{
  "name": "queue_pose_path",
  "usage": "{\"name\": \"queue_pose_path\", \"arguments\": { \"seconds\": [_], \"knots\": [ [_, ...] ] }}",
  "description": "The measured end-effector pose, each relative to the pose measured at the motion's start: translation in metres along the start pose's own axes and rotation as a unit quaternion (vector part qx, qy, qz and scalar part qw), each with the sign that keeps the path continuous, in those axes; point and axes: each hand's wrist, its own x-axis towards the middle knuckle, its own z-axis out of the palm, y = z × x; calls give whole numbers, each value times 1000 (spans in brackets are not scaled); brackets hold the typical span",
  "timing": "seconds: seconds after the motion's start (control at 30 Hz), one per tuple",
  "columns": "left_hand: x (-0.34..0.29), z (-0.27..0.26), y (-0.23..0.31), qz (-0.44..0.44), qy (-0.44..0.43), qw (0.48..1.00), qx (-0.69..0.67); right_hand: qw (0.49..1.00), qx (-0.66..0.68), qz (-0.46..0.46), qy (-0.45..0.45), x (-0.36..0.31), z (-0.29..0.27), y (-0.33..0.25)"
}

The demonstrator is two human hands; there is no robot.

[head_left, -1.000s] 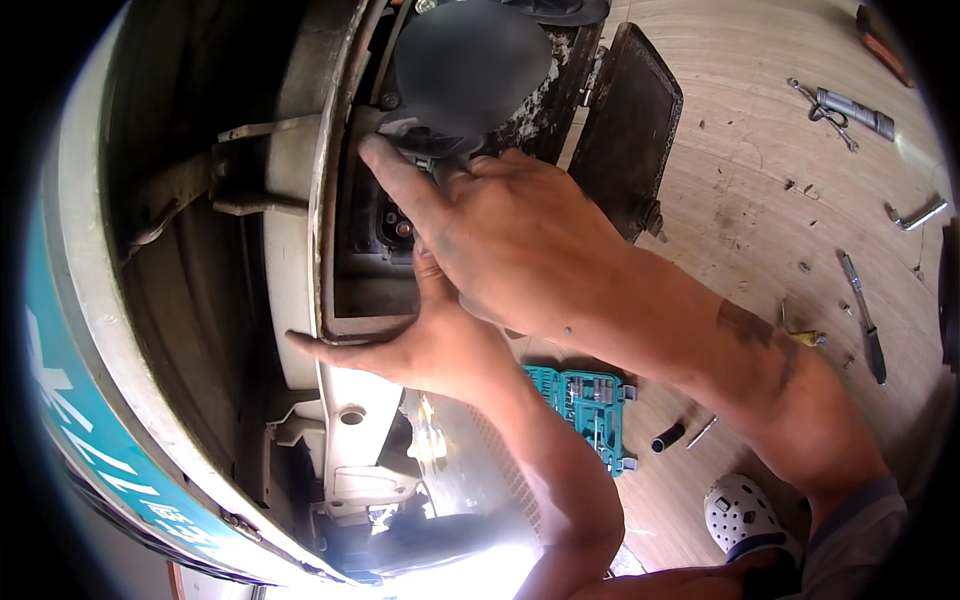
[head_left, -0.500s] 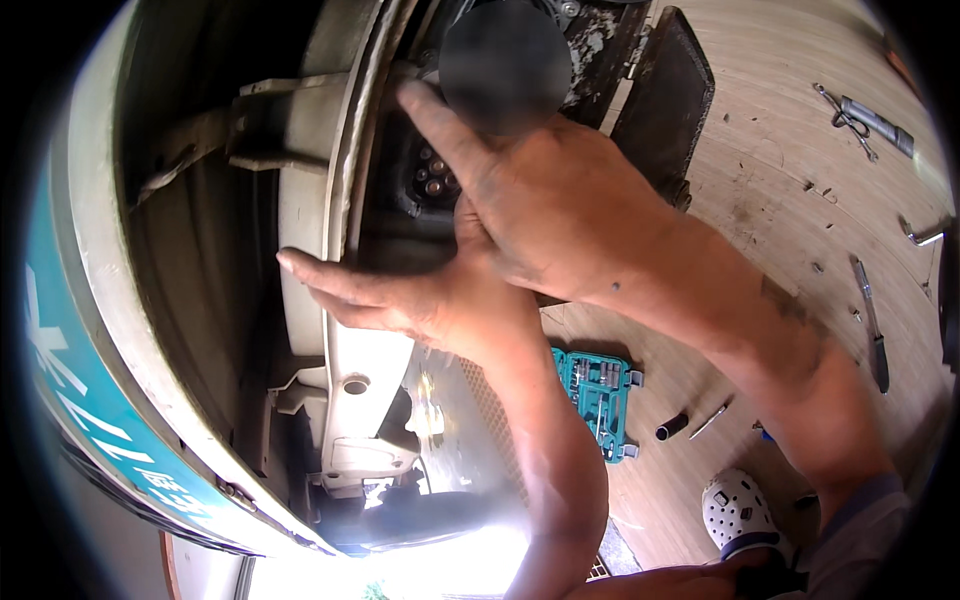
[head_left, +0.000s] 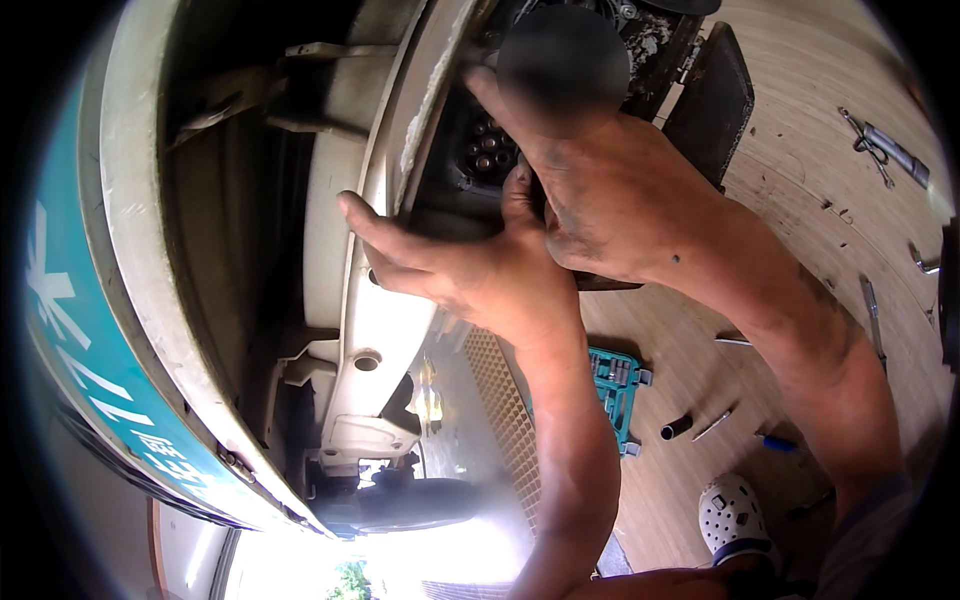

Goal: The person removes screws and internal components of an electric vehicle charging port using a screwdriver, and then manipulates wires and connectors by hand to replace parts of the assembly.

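My left hand [head_left: 462, 272] is open in front of the pale metal rail [head_left: 385, 315] of a vehicle. Its forefinger stretches left across the rail, and its thumb points up beside my right hand [head_left: 605, 190]. No object shows in the left hand. My right hand reaches over a dark, grimy open compartment [head_left: 445, 170], where a round cluster of small metal-ringed holes [head_left: 487, 158] sits. One digit extends to the upper left; a dark blurred round patch [head_left: 563, 70] hides the other fingers, so what they hold cannot be seen.
A dark hinged flap [head_left: 712, 105] hangs open right of the compartment. On the wood-look floor lie a teal socket case [head_left: 620, 395], a black tube [head_left: 676, 427], a flashlight [head_left: 895, 150] and several hand tools. The vehicle's teal-striped panel [head_left: 85, 300] curves along the left.
The view has shifted, so the compartment and both hands appear farther right. My left thumb shows more plainly, and more of the hole cluster is uncovered.
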Motion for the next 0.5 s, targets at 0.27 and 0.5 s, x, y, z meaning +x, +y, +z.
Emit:
{"name": "queue_pose_path", "arguments": {
  "seconds": [0.27, 0.5],
  "knots": [
    [5, -16, -3, 147, 1, 976, 162, 999, -7, 22, -26, 3, -4, -7],
    [19, -7, -15, 266, 31, 937, 223, 998, -3, 39, -45, 2, 2, -3]
  ]
}}
